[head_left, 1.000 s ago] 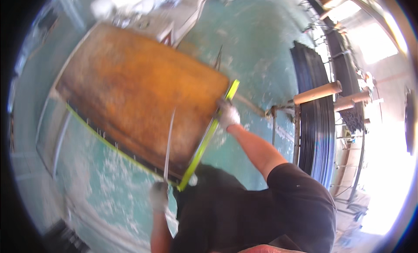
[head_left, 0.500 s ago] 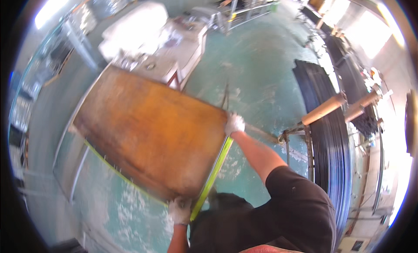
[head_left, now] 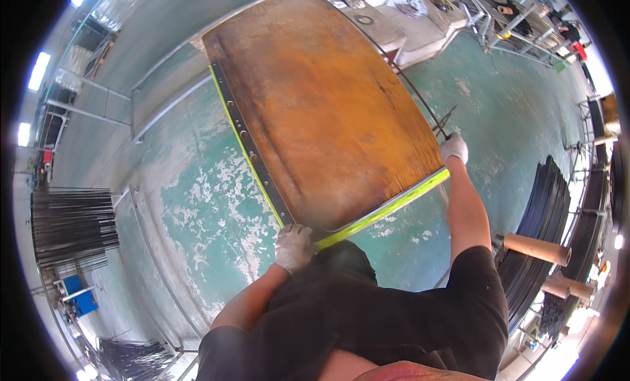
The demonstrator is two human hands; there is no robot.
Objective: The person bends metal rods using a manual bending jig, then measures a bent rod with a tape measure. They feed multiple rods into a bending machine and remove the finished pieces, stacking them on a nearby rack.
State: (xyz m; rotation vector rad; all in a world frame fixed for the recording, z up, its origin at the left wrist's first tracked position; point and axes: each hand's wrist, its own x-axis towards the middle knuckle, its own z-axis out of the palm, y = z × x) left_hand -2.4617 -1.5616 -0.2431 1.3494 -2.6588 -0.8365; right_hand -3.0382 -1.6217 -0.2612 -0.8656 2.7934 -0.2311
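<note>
A green floor (head_left: pixel 512 119), worn into pale patches, spreads across the workshop around me. Above it, filling the middle, is a large brown tabletop (head_left: pixel 321 99), its near end just ahead of my body. To the right stands a stack of long dark strips (head_left: pixel 546 204), with a cardboard tube (head_left: pixel 537 248) across it. Black rail (head_left: pixel 247 145) pierced with holes runs along the tabletop's left side, a thin dark strip (head_left: pixel 420 99) follows its right side, and yellow-green edging (head_left: pixel 387 208) lines the near end. I judge that the thin strip could slide off or bow outward if nothing steadies it, since it is slender and lies along the outer edge; fingertips could be scraped where rail and edging meet if pressure shifts there. My gloved right hand (head_left: pixel 454 149) is at the near right corner, fingers curled by the strip's end; I cannot tell whether they grasp strip, corner or both. My gloved left hand (head_left: pixel 294 247) is at the near left corner, fingers bent over the rail's end, clenched or merely resting, I cannot tell. The tabletop lies between my hands and beyond them; the strip stretches far and left from the right one.
</note>
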